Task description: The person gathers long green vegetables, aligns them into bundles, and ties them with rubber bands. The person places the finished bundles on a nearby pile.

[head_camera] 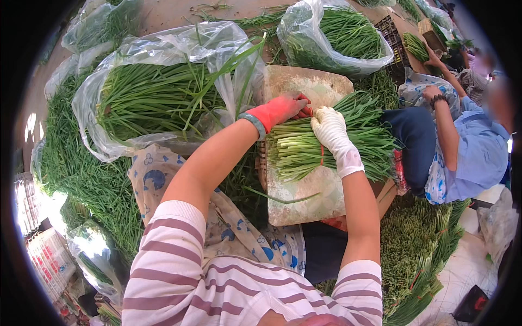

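Observation:
A bundle of green garlic chives [299,150] lies across a worn, stained board [304,203], pale stalk ends to the left and leaves to the right. A red tie [321,155] crosses the bundle. My left hand [285,109], in a red glove, is at the bundle's far edge with its fingers bent around a bit of red tie [311,111]. My right hand [329,128], in a white glove, rests on top of the chives, its fingertips close to the left hand's. One loose chive leaf [285,201] lies over the board's near left edge.
Clear plastic bags [179,40] of loose chives [159,98] lie at left and far side. Loose greens [89,159] are heaped at far left. Tied bundles [416,252] are piled at lower right. A co-worker in a blue shirt [477,146] sits close on the right, holding another bundle [416,47].

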{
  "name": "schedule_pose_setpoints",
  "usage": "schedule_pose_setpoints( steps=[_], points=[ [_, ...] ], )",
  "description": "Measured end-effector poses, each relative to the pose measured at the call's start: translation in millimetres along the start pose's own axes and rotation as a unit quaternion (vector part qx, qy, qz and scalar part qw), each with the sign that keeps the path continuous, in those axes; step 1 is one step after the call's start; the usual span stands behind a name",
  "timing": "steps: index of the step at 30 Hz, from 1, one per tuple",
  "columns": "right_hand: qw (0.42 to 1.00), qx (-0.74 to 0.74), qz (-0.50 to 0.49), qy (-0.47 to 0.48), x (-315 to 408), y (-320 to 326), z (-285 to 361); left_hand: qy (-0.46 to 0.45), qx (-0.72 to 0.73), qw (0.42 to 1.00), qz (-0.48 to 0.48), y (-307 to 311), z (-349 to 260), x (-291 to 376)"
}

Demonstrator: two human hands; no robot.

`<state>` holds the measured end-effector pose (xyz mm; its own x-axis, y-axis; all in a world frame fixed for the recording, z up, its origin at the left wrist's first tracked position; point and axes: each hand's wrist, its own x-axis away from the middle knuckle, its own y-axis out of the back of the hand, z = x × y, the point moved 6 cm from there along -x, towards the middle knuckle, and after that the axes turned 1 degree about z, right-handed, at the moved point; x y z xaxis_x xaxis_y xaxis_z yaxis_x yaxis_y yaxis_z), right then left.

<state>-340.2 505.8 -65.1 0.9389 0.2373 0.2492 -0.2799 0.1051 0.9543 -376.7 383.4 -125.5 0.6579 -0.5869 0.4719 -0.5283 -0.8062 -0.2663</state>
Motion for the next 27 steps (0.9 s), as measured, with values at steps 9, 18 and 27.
schedule_pose_setpoints(
  steps=[9, 18, 27],
  points=[
    [1.000, 0.008, -0.012, -0.011, -2.6, 4.2, 1.9, -0.026, 0.023, 0.999, 0.011, -0.6, 8.4, -4.9],
    [0.997, -0.047, 0.001, -0.064, -7.2, 0.2, -9.3, -0.067, -0.004, 0.998, -0.007, -3.1, 6.7, -7.7],
    [0.995, -0.088, -0.031, -0.023, -4.5, 0.6, -12.1, -0.137, -0.221, 0.965, -0.041, -1.7, -2.2, -6.7]
  ],
)
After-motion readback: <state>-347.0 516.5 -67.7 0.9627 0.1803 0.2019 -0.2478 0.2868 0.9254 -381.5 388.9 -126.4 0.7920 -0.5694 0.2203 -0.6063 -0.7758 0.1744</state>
